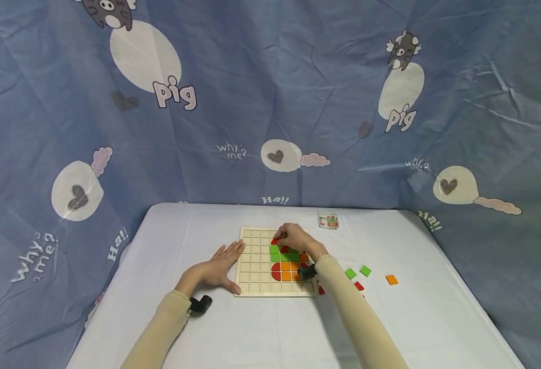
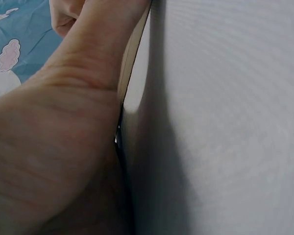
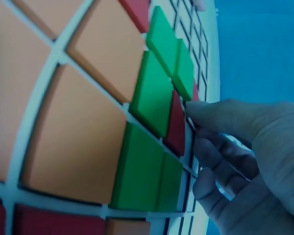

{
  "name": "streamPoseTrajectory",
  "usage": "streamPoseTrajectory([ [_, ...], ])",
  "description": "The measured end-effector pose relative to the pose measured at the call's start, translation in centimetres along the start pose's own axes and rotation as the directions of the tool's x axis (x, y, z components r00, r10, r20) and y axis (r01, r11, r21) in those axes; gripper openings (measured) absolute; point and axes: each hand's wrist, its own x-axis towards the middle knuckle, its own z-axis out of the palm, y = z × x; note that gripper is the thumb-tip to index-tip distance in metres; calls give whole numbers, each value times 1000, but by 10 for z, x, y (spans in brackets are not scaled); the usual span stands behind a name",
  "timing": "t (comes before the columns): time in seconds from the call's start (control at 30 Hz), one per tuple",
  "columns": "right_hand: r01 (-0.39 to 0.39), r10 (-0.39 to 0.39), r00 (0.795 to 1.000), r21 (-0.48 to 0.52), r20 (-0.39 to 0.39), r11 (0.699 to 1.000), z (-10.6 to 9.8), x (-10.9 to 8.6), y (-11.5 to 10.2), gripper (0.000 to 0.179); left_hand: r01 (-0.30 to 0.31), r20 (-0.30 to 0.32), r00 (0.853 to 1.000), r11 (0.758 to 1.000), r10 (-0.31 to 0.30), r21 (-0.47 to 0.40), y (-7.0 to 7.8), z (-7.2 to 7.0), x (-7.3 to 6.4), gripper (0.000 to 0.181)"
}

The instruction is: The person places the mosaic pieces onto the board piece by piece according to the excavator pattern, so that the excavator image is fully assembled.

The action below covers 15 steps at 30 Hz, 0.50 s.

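A square wooden grid board lies on the white table, with green tiles, orange tiles and red tiles set in its right half. My left hand rests flat at the board's left edge, fingers spread, thumb near the lower corner. Over the upper right of the board, my right hand pinches a small red tile with a curved edge at the cell above the green ones. In the right wrist view the thumb touches this red tile; the index fingertip is mostly hidden.
Right of the board lie loose green tiles, an orange tile and several red tiles, some partly behind the right sleeve. A small printed pattern card lies beyond the board. Blue patterned cloth hangs behind the table.
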Motion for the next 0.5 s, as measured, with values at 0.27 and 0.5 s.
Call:
streamPoseTrajectory([
  [0.27,11,-11,1000,22,6,1000,0,-3,2,14,4,-7,1000,1000,-4,10,1,1,1,138],
  [0.5,59,-59,996,-14,-63,998,-5,-22,4,16,4,-7,1000,1000,-4,9,1,2,1,138],
])
